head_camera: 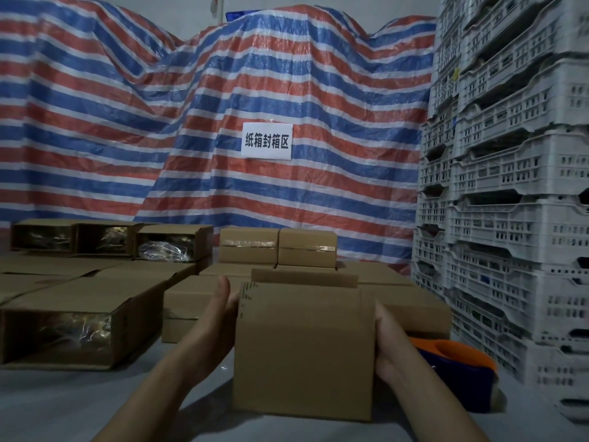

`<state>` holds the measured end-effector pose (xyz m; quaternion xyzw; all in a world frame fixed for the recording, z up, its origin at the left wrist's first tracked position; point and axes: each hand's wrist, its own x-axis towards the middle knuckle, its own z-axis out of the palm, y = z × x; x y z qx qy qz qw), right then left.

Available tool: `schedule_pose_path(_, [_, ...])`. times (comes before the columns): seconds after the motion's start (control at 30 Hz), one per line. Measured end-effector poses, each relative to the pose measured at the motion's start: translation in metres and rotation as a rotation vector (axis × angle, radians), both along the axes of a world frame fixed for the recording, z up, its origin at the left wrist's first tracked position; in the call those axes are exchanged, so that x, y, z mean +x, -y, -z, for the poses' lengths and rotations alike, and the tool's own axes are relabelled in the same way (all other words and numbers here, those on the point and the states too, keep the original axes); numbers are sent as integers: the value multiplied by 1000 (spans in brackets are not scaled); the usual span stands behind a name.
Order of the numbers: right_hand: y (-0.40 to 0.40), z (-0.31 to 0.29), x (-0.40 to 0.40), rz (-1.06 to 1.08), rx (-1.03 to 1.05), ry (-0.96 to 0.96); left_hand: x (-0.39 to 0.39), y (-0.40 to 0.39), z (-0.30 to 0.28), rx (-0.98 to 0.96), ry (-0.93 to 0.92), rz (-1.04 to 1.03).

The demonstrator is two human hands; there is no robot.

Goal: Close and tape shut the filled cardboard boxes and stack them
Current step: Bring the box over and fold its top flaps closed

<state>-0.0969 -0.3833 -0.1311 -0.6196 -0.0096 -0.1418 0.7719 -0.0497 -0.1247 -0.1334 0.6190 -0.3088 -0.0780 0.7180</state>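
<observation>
Two flat hands, left hand (pixel 220 309) and right hand (pixel 387 342), press the cardboard box (pixel 302 346) sides, tape dispenser (pixel 459 362) just beside.

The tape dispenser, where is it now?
In the head view, the tape dispenser lies low right, just behind the right hand, beside the held box.

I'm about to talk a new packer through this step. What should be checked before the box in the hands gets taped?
1. Both hands on box: left hand and right hand press the plain brown cardboard box from its sides: ok.
2. Flaps closed: one flap stands up at the far edge: not ok.
3. Orange and blue tape dispenser close by, beside right hand: ok.
4. Box filled: cannot tell.
5. Taped brown boxes behind offer a stacking spot: ok.
</observation>
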Motion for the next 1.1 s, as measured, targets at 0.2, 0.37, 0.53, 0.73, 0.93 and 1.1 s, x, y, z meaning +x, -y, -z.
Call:
schedule_pose_path(0.2, [1,-1,2,-26,12,-21,-6,13,-3,12,-49,-150])
schedule_pose_path(0.37, [-2,-3,2,-12,-1,-16,-2,23,1,-113,-170,-368])
schedule_pose_path(0.53, [-4,-2,3,-77,106,-72,-4,26,-2,-109,-201,-372])
schedule_pose_path(0.73, [4,-2,-1,-154,-70,20,-4,27,0,-136,-177,-347])
schedule_pose_path(0.93, [7,-3,-1,-189,-57,45,1,22,0,-224,-42,-264])
schedule_pose_path(1.1, [5,-6,-2,-164,-52,15,4,18,2,-211,23,-344])
